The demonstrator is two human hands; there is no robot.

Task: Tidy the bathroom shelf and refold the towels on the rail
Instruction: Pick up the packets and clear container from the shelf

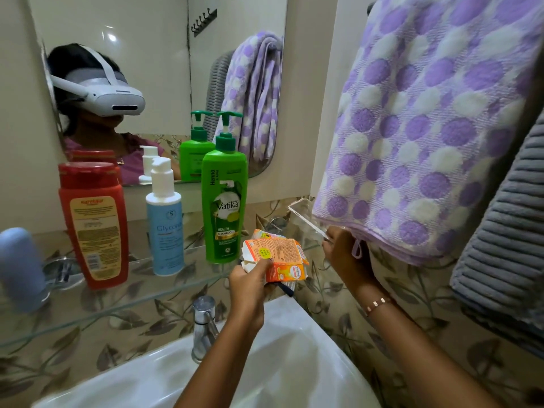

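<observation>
Your left hand (250,278) — grips orange cartons (276,257) above the sink (294,363). Your right hand (344,254) — reaches under the purple-dotted towel (426,128); its grip cannot be told. Glass shelf (123,290): red bottle (94,225), white pump bottle (164,219), green shampoo bottle (225,198), upright.

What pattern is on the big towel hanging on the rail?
The towel has purple and white dots on a pale lilac weave, seen clearly in the head view.
</observation>
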